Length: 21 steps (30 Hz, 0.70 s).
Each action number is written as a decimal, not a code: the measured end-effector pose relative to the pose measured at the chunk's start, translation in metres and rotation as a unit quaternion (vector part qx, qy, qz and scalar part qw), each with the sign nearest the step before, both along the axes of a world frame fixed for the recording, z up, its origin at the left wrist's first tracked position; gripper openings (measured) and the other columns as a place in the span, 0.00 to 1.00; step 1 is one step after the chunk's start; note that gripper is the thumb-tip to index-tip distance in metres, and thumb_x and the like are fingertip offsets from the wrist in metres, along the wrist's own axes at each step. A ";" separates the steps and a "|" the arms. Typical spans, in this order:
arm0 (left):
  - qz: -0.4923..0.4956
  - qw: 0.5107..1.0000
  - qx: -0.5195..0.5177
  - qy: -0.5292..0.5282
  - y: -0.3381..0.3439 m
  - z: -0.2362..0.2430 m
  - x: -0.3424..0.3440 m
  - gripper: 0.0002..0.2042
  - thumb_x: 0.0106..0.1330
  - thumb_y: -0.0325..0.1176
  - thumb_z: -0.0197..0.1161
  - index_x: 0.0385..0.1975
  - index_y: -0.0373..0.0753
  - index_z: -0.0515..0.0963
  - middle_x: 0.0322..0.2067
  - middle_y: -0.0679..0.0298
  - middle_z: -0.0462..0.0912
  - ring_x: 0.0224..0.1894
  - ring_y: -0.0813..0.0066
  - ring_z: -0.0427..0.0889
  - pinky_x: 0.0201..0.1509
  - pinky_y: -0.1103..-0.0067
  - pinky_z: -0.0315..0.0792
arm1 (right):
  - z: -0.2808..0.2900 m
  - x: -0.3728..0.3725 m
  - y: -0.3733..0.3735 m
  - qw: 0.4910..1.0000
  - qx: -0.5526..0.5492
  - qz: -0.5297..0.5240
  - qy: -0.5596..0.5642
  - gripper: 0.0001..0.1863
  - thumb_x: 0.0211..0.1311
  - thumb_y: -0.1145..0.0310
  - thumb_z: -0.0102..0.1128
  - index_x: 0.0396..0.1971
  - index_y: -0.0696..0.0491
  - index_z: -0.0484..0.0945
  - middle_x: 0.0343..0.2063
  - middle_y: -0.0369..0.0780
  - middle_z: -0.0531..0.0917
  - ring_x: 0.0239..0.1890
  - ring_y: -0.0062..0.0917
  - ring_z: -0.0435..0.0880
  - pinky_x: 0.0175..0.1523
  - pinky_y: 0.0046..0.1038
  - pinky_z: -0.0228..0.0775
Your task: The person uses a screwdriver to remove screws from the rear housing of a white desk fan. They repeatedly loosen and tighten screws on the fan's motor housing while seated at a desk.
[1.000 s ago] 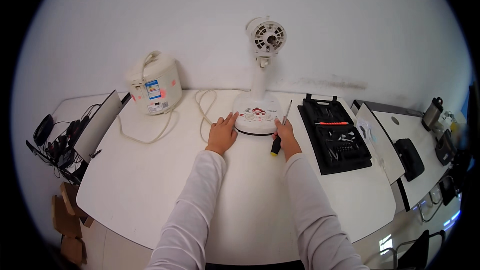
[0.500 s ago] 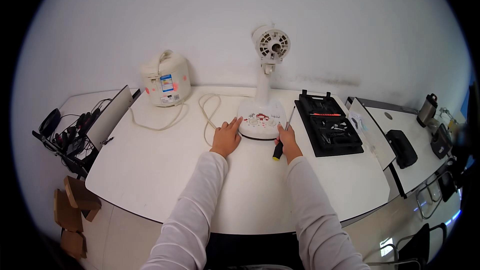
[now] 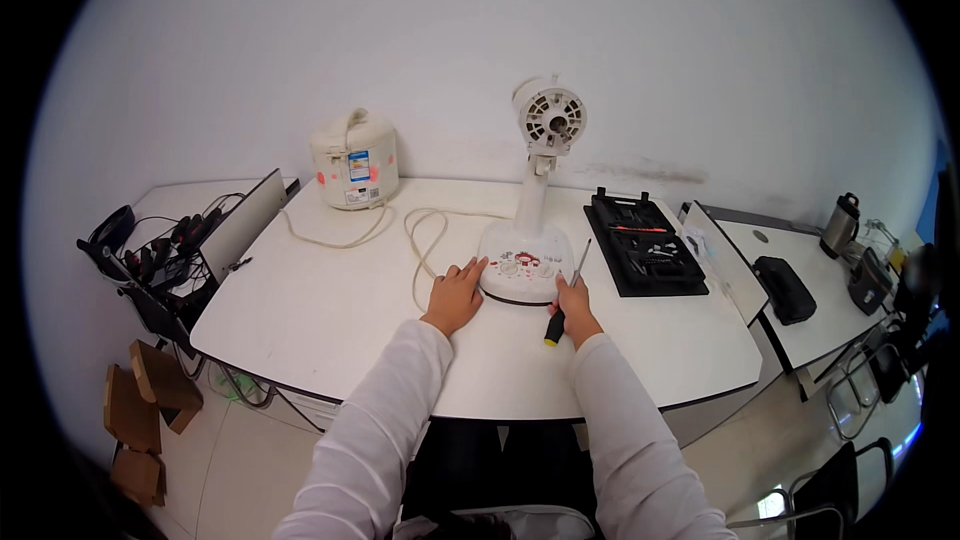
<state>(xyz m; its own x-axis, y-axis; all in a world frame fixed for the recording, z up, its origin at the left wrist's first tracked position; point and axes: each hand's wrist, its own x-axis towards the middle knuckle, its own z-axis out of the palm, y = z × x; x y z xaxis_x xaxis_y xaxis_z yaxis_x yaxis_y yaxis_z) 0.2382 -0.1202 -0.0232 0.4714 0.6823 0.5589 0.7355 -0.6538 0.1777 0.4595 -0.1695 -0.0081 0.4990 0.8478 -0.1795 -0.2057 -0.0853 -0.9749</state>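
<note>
A white table fan [image 3: 530, 195], its blades and guard off and its motor housing bare, stands upright on the table. Against the left front edge of its printed base rests my left hand [image 3: 455, 300], fingers stretched out. My right hand [image 3: 574, 312] is closed around a screwdriver [image 3: 554, 329] with a black and yellow handle. That hand is at the base's right front corner, and the metal shaft points up and away beside the base. The fan's pale cord [image 3: 423, 262] loops on the table to its left.
A black tool case [image 3: 628, 280] lies opened right of the fan. A white rice cooker [image 3: 382, 180] with its cord stands at the back left, near the wall. Side tables hold tangled cables [image 3: 175, 250], a black case [image 3: 784, 290] and a steel flask [image 3: 840, 227]. Cardboard boxes [image 3: 135, 410] are on the floor.
The whole view has shifted, bringing more of the table's front edge and floor into sight. Both hands keep their places at the fan base, the screwdriver still in the right one.
</note>
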 end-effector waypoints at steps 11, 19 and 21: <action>-0.037 0.999 -0.028 0.008 -0.080 0.009 -0.032 0.33 0.54 0.29 0.54 0.65 0.42 0.58 0.60 0.53 0.68 0.46 0.57 0.72 0.49 0.64 0.68 | 0.011 -0.022 -0.088 0.998 -0.027 0.052 0.031 0.22 0.67 0.61 0.53 0.59 0.44 0.61 0.25 0.32 0.70 0.18 0.15 0.66 0.26 0.25 0.74; -0.032 0.999 -0.015 0.002 -0.124 0.012 -0.044 0.34 0.53 0.28 0.56 0.64 0.40 0.59 0.59 0.52 0.69 0.46 0.57 0.73 0.47 0.64 0.69 | 0.013 -0.034 -0.136 0.995 -0.026 0.084 0.051 0.21 0.67 0.64 0.51 0.59 0.42 0.60 0.33 0.35 0.69 0.23 0.18 0.66 0.29 0.28 0.77; -0.030 1.000 -0.007 -0.004 -0.131 0.009 -0.049 0.34 0.52 0.28 0.56 0.64 0.40 0.59 0.59 0.51 0.70 0.46 0.57 0.73 0.47 0.64 0.69 | 0.012 -0.036 -0.146 0.994 -0.028 0.096 0.051 0.22 0.67 0.64 0.51 0.59 0.41 0.60 0.33 0.34 0.69 0.23 0.18 0.66 0.29 0.28 0.77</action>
